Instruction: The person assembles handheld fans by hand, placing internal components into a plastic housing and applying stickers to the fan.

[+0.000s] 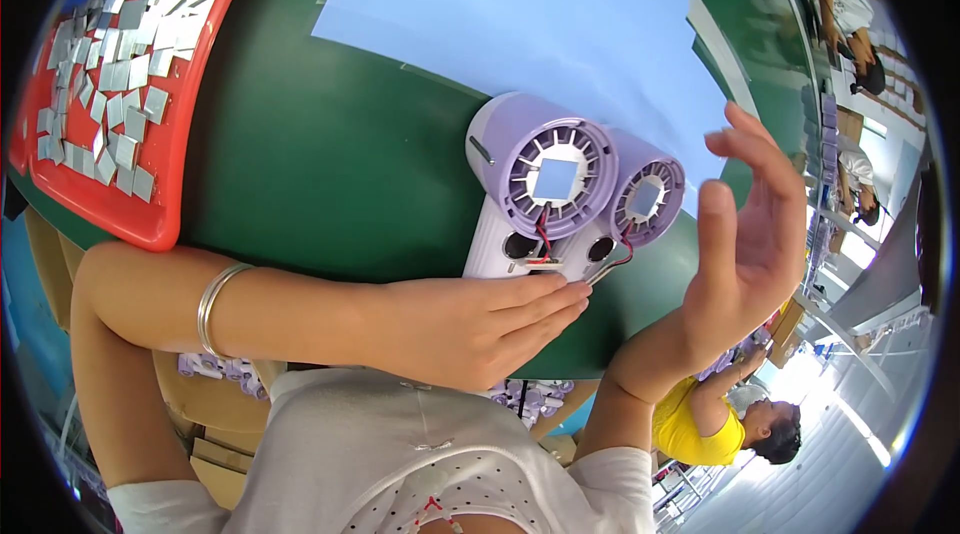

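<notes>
Two lavender housings, each a round slotted head on a pale handle, stand side by side on the green table; they look like small hand-held fans. In the ring of the left housing [545,159] sits a shiny square plate [556,180], and the right housing [648,179] has a similar square plate [643,199]. Thin red and dark wires hang from both heads. My left hand [500,324] lies across the near ends of the handles, its fingers straight and together, its thumb hidden. Beside the right housing my right hand [755,224] is raised with nothing in it, fingers apart and curved.
A red tray [170,184] full of loose silvery squares stands at the left. Behind the housings a large light-blue sheet [520,9] covers the green table [290,134]. More lavender parts lie below the near edge. A person in yellow [700,424] sits at the lower right.
</notes>
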Demonstrator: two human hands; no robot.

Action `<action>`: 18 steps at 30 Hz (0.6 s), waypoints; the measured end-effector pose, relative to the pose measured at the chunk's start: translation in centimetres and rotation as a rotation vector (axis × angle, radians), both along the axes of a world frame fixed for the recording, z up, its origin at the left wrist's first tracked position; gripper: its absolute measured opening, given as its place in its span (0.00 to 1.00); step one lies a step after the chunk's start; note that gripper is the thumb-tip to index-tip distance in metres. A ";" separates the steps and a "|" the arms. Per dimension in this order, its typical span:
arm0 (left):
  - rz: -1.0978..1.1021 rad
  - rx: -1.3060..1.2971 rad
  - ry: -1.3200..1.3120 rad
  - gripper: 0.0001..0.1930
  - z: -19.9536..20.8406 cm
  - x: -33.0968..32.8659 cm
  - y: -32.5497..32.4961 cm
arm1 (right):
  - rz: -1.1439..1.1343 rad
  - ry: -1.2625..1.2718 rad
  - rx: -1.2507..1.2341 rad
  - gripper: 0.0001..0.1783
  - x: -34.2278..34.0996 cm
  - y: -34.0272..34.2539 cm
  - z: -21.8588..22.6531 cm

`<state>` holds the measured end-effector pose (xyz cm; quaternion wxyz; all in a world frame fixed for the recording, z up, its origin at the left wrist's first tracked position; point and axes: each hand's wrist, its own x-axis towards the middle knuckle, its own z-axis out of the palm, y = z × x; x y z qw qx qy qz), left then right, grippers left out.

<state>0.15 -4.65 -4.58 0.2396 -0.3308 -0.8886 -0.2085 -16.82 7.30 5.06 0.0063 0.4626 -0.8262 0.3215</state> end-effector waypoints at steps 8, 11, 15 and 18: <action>0.006 -0.053 -0.015 0.19 0.2 0.1 -0.1 | -0.334 -0.079 -0.191 0.13 -3.9 4.4 -3.7; -0.038 0.107 -0.087 0.19 0.3 0.6 -0.2 | -0.426 0.050 -0.152 0.13 -4.9 5.5 -6.3; -0.102 0.202 0.203 0.15 2.0 -0.1 -0.9 | -0.396 0.269 -0.020 0.17 -3.7 7.8 -7.0; 0.113 0.194 0.196 0.13 3.9 1.2 -5.5 | -0.384 0.321 -0.044 0.17 -4.3 9.8 -7.7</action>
